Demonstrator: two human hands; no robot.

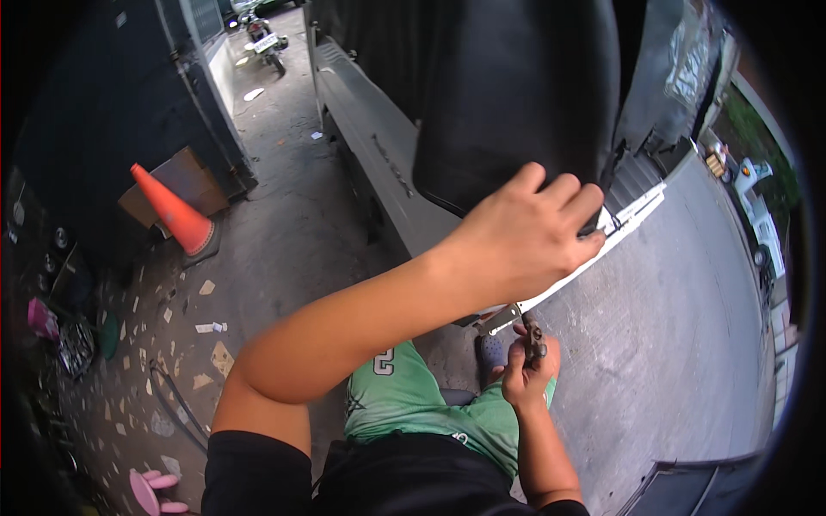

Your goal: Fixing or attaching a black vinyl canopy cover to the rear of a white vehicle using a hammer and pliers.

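A large black padded seat [516, 95], smooth and rounded at its lower edge, fills the top middle of the view. My left hand [533, 232] reaches across to its lower right corner, fingers curled closed there. A bit of dark material shows by the fingertips; the exact hold is partly hidden by the hand. Lower down, in front of my right thigh, my right hand [527, 370] is closed around a worn, brownish metal hand tool [534, 335]. The tool points upward, near a white metal edge [594, 254] of the vehicle; its exact kind is unclear.
The vehicle's grey side panel [370, 146] runs along the left of the seat. An orange traffic cone [176, 211] leans by cardboard [181, 176] on the left. Farther off stands a motorcycle [261, 39]. A pink stool [151, 492] and a hose [176, 400] lie lower left.
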